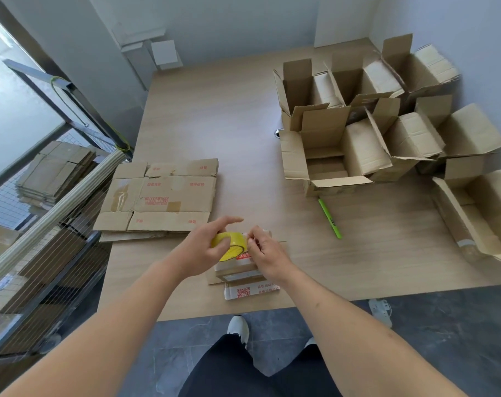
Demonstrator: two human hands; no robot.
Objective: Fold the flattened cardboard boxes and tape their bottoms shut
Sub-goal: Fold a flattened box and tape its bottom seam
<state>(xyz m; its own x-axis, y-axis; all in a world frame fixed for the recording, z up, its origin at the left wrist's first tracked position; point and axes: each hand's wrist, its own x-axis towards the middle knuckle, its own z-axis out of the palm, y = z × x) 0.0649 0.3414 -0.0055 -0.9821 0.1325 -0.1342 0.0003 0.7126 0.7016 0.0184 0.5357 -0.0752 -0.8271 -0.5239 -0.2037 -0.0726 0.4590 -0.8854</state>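
Head view: the left hand [203, 250] grips the yellow tape roll [230, 245] above the small folded box [240, 267] near the tabletop [243, 124] front edge; the right hand's fingers [253, 239] pinch at the tape end. Pull the tape taut and centre it over the seam.

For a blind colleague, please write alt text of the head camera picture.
Two hands work a yellow tape roll over a small cardboard box at a wooden table's near edge: the left hand grips the roll, the right hand pinches at the tape. Flattened boxes lie left, open boxes right.
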